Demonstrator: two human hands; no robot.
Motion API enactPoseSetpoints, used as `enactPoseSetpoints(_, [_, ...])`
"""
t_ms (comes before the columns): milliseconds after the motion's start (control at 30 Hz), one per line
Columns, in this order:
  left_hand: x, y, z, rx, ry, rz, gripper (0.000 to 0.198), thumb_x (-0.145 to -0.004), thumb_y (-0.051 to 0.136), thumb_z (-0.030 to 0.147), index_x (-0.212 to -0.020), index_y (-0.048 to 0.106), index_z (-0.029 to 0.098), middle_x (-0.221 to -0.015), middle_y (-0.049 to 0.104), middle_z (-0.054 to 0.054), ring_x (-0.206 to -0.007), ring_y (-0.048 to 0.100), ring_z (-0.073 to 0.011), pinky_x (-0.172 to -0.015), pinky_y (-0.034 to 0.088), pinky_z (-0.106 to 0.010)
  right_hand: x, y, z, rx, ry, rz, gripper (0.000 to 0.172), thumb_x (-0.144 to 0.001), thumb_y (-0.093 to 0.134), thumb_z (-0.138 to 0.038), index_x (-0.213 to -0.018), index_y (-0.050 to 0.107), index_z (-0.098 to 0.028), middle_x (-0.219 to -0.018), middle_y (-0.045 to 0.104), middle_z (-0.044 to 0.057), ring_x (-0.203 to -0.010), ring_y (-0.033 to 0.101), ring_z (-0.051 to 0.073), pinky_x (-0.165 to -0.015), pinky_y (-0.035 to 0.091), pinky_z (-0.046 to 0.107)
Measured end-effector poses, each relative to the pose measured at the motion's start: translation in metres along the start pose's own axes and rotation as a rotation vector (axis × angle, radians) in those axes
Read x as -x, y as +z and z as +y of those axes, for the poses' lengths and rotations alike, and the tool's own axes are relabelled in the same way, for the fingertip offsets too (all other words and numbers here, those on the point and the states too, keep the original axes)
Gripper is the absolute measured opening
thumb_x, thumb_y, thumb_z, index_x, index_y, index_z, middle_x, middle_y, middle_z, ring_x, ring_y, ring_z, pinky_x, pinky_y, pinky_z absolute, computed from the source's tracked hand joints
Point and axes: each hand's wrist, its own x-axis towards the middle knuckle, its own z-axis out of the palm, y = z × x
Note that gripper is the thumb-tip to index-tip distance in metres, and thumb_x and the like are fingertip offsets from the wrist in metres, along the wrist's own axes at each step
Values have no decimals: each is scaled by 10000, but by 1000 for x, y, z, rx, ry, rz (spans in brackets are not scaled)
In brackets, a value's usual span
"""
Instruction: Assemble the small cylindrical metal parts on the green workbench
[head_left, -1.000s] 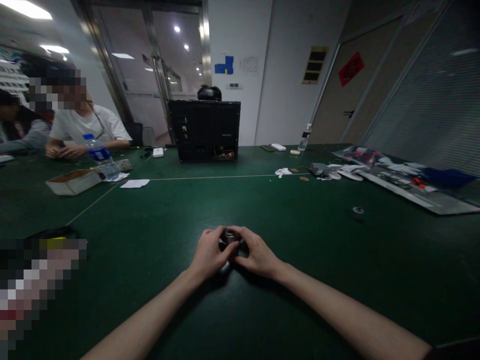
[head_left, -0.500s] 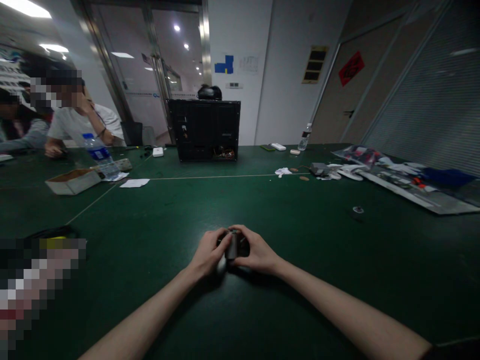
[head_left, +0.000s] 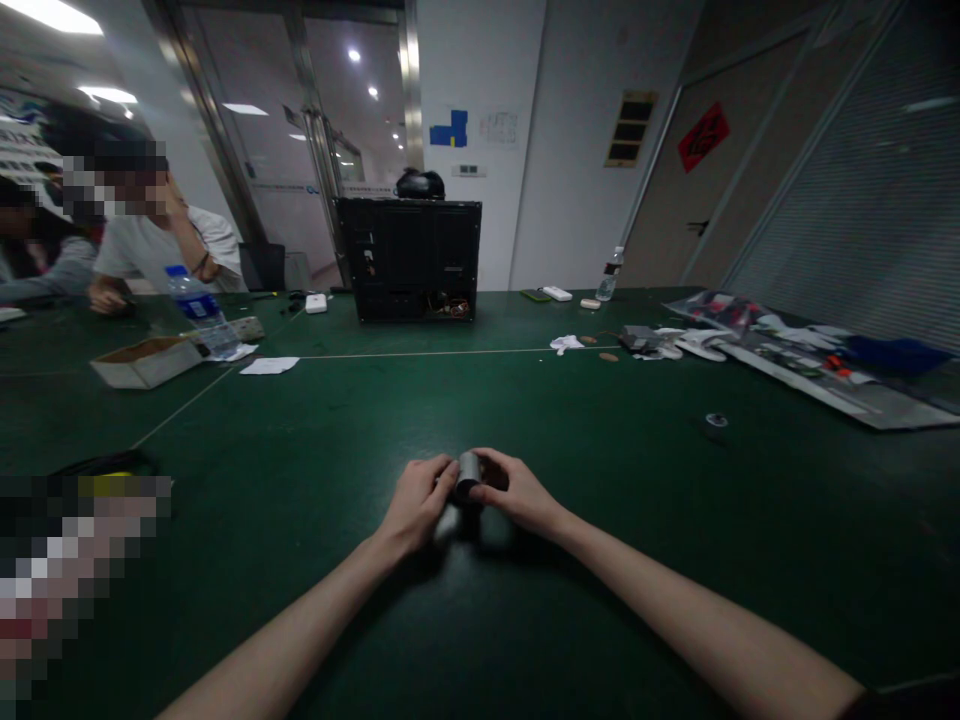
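Black case (head_left: 420,262), one. Grey cylinder (head_left: 469,470), one: on the near side of the case, between the two hands. Left hand (head_left: 415,502): fingers closed against the cylinder's left side. Right hand (head_left: 526,497): thumb and fingers clamped on its right. Blue-labelled bottle (head_left: 197,305), one: left of the case. Dark-labelled bottle (head_left: 611,275), one: right of it. Open box (head_left: 150,372), one: left of it. Change from half a second earlier: cylinder tilted, dark end showing.

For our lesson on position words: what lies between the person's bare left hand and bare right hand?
In the head view, a small, grey, metal-looking cylinder is between the left hand and the right hand, touched by both.
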Motion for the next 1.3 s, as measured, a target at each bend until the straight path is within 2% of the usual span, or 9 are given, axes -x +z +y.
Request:
enactPoseSetpoints(133, [0, 1, 0, -33, 5, -8, 448, -925, 253, 454, -659, 501, 193, -647, 566, -18, -639, 527, -182, -685, 383, -308, 0, -1, 0, -2, -17, 2, 589, -713, 673, -521, -1152, 534, -154, -938, 618, 63, -843, 586, 176, -753, 478, 307])
enactPoseSetpoints(300, [1, 0, 0, -45, 22, -12, 408, -928, 280, 431, -798, 581, 189, -780, 642, -47, -723, 578, -206, -730, 403, -319, 4, 2, -7, 86, -55, 26, 667, -658, 749, -397, -1236, 476, -206, -1025, 592, 51, -820, 583, 149, -721, 498, 288])
enactPoseSetpoints(400, [1, 0, 0, -64, 31, 4, 370, -917, 329, 440, -864, 592, 185, -810, 655, -51, -739, 590, -215, -732, 414, -328, 7, 4, -12, 242, -165, 45, 707, -613, 772, -277, -1250, 468, -233, -1078, 550, 48, -871, 564, 156, -725, 499, 285])
enactPoseSetpoints(500, [2, 3, 0, -102, 42, 35, 250, -868, 460, 407, -890, 569, 183, -827, 653, -54, -760, 591, -219, -739, 423, -335, 10, 6, -15, 378, -292, 44, 643, -651, 696, -163, -1249, 471, -240, -1095, 517, 51, -954, 537, 170, -794, 482, 302])
enactPoseSetpoints(700, [4, 7, -1, -156, 57, 104, 184, -818, 566, 330, -939, 555, 193, -891, 634, -58, -823, 579, -232, -741, 436, -343, 13, 6, -20, 422, -405, 33, 601, -673, 593, -74, -1238, 461, -226, -1183, 467, 79, -1095, 484, 198, -947, 415, 343])
enactPoseSetpoints(767, [4, 6, -1, -163, 63, 118, 186, -804, 581, 301, -954, 557, 193, -905, 628, -57, -829, 573, -231, -742, 436, -342, 13, 5, -22, 416, -412, 48, 540, -686, 592, -85, -1201, 495, -214, -1164, 477, 79, -1095, 485, 204, -956, 404, 348])
enactPoseSetpoints(967, [4, 6, 1, -180, 146, 90, 191, -783, 609, 282, -948, 564, 196, -922, 623, -48, -844, 556, -225, -755, 424, -337, 11, 2, -27, 364, -351, 189, 126, -837, 540, -179, -915, 636, -202, -958, 564, 48, -945, 549, 168, -858, 428, 310])
enactPoseSetpoints(1100, [4, 7, 1, -197, 181, 92, 177, -779, 615, 282, -923, 563, 194, -883, 619, -34, -819, 552, -213, -758, 415, -337, 10, 1, -28, 342, -361, 215, 90, -849, 548, -192, -859, 637, -192, -879, 595, 36, -870, 561, 154, -809, 432, 289])
enactPoseSetpoints(1300, [5, 9, -2, -200, 139, 133, 196, -788, 610, 283, -956, 564, 194, -927, 637, -46, -850, 568, -223, -770, 423, -350, 6, -7, -26, 373, -326, 291, 80, -852, 546, -202, -882, 618, -184, -859, 634, 27, -813, 573, 146, -758, 437, 278])
